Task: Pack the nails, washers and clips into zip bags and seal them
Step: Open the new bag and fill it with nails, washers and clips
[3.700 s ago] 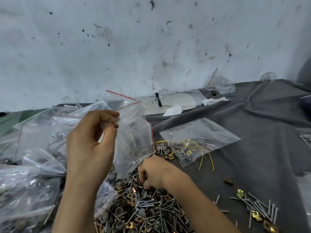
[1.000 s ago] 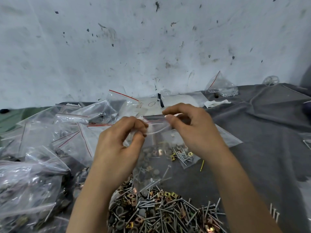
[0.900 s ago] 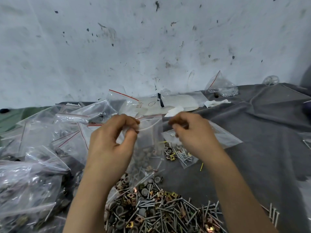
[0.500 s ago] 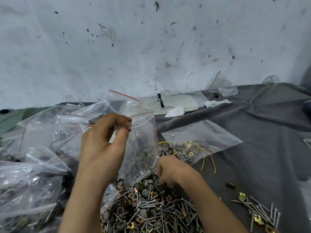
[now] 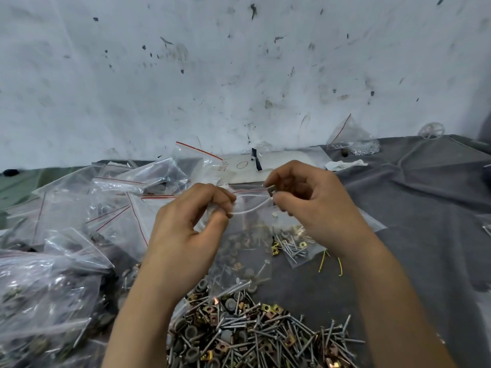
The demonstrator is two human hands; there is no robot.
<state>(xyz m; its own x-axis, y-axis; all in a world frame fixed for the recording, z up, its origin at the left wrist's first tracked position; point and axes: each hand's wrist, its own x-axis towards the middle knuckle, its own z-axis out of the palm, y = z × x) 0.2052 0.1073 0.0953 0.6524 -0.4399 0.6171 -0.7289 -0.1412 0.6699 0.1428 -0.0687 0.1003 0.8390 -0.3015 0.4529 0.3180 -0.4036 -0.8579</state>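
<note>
A clear zip bag (image 5: 243, 251) hangs in mid-air above the table, with washers, clips and nails showing through its lower part. My left hand (image 5: 186, 235) pinches its top left corner. My right hand (image 5: 310, 205) is at the bag's open mouth and pinches a small metal piece (image 5: 271, 191) over it. Under the bag lies a loose heap of nails, grey washers and brass clips (image 5: 249, 330) on the grey cloth (image 5: 425, 208).
Many filled zip bags (image 5: 61, 261) are piled on the left. A flat bag with nails and clips (image 5: 292, 248) lies behind the held bag. A white pad (image 5: 281, 166) and a standing bag (image 5: 353, 140) are by the wall.
My right hand has risen from the loose heap to the bag's mouth, now with a small metal piece in its fingers. My left hand has kept the bag up.
</note>
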